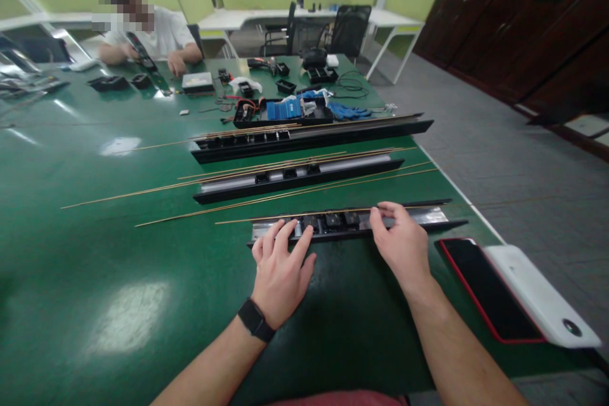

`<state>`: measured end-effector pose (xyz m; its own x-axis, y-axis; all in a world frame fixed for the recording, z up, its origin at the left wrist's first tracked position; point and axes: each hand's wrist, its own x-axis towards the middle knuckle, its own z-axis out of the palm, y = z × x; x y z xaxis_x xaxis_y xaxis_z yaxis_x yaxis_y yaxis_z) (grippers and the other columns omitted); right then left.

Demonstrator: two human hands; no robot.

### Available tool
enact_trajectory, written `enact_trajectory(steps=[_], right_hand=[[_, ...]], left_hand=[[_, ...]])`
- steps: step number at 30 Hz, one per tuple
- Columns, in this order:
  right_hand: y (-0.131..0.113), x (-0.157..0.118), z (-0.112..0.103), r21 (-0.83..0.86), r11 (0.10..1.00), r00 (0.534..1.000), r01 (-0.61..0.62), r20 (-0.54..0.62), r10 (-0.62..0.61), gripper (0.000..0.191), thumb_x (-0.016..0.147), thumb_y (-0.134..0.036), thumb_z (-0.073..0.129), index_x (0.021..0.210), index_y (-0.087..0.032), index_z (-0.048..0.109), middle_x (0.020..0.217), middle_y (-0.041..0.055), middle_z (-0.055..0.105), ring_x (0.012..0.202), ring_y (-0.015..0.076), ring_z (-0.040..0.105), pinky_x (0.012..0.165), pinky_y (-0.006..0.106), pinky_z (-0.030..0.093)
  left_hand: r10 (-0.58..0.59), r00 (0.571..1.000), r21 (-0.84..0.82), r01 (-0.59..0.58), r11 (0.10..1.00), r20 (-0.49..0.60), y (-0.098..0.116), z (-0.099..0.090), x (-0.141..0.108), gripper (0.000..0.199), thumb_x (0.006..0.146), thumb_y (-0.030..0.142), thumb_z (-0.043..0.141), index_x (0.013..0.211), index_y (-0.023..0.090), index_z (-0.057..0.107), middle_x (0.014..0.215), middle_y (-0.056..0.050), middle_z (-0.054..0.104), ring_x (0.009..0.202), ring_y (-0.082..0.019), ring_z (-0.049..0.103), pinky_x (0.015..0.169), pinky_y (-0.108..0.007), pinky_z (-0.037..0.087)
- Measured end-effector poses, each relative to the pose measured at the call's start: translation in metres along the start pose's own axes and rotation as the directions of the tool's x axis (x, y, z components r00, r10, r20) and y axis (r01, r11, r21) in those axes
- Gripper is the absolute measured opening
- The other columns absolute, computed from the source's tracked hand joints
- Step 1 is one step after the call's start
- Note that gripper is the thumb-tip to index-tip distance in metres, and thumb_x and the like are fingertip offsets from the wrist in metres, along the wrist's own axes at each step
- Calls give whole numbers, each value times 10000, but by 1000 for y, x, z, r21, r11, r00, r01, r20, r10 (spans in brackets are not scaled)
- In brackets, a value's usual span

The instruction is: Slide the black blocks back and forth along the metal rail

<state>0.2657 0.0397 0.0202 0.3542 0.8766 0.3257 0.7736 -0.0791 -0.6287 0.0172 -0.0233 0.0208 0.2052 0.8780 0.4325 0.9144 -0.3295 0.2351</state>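
A black channel with a silvery inside (432, 216) lies nearest to me on the green table, with several small black blocks (333, 219) in it. My left hand (284, 266) rests on its left part, fingers spread and pointing forward, nothing gripped. A thin brass-coloured rod (328, 211) runs along the channel's top. Over the right half, my right hand (402, 238) pinches this rod between thumb and fingers. Beyond are two more dark channels, a middle one (361, 172) and a far one (361, 136), with several thin rods (214, 206) lying on and between them.
A red-edged phone (490, 288) and a white device (542, 298) lie at the right table edge. Behind the channels stands a black tray (245, 115) with blue packets, beside blue gloves (349, 110). A person (157, 38) sits across the green table (118, 266), holding a dark tool.
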Motion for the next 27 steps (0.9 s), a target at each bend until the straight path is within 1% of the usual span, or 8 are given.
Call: enact_trajectory(steps=[6,10,13,18,24,27], right_hand=[[-3,0,-1,0,1000,1000,1,3,-1,423,926,-540,584,1144,-209,733,973,96,801,943,286,747,885,400,539],[-2,0,0,-7,1000,1000,1,3,-1,427,930,-544,586,1155,-211,732,981,90,801,940,285,746,885,398,535],[0,0,1,-16,1000,1000,-5,6,5,435,937,-556,584,1169,-218,729,979,81,798,922,284,746,876,398,532],[1,0,1,-24,1000,1000,-4,5,4,433,940,-555,589,1176,-219,727,968,75,797,819,259,734,844,392,533],[-2,0,-1,-36,999,1000,-10,15,11,434,934,-551,590,1173,-216,729,969,80,798,856,275,739,841,396,533],[-3,0,-1,-44,999,1000,-10,13,11,431,937,-550,586,1172,-218,729,964,77,796,861,276,741,840,395,534]], left_hand=[[-20,1000,16,20,1000,7,5,6,-2,509,962,366,681,1462,298,615,1521,-147,589,1501,-405,415,1140,-589,320],[-25,1000,26,24,999,18,6,8,-2,533,946,384,705,1466,307,614,1540,-143,576,1525,-429,373,1138,-606,308],[-43,999,32,43,999,11,6,10,-1,525,949,402,704,1461,327,617,1546,-129,575,1503,-427,399,1129,-611,304],[-46,999,36,46,998,0,5,12,-1,552,934,426,726,1469,357,608,1536,-115,588,1462,-425,442,1104,-606,312],[-21,1000,28,21,999,14,3,14,-2,588,938,429,717,1499,313,581,1542,-149,572,1475,-402,440,1131,-585,299],[-13,1000,25,13,1000,19,1,15,-2,604,942,428,714,1517,327,557,1552,-147,562,1489,-392,429,1141,-579,290]])
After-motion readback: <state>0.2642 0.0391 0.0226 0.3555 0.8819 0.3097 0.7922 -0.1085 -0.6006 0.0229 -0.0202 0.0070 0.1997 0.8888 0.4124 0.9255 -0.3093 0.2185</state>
